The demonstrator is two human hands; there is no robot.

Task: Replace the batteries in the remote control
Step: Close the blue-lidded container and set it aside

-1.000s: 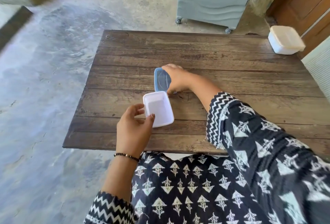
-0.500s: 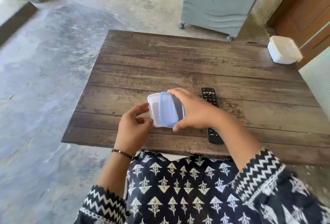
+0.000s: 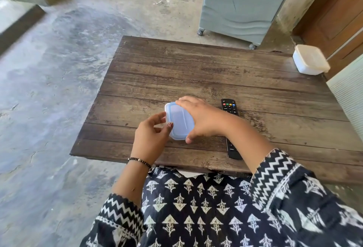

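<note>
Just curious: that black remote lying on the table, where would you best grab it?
Take the remote across its narrow width near the far, button end, coming from above. It lies flat and long, and the right hand and forearm cover its middle.

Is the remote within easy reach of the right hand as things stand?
Probably yes. The remote lies face up right beneath the right forearm, nothing on top. But the right hand holds the lid on the small container, so it must let go first.

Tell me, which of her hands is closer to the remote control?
The right. The right hand grips the small lidded box just beside the remote control, its wrist crossing over the remote. The left hand holds the box's far side, farther from the remote.
</note>
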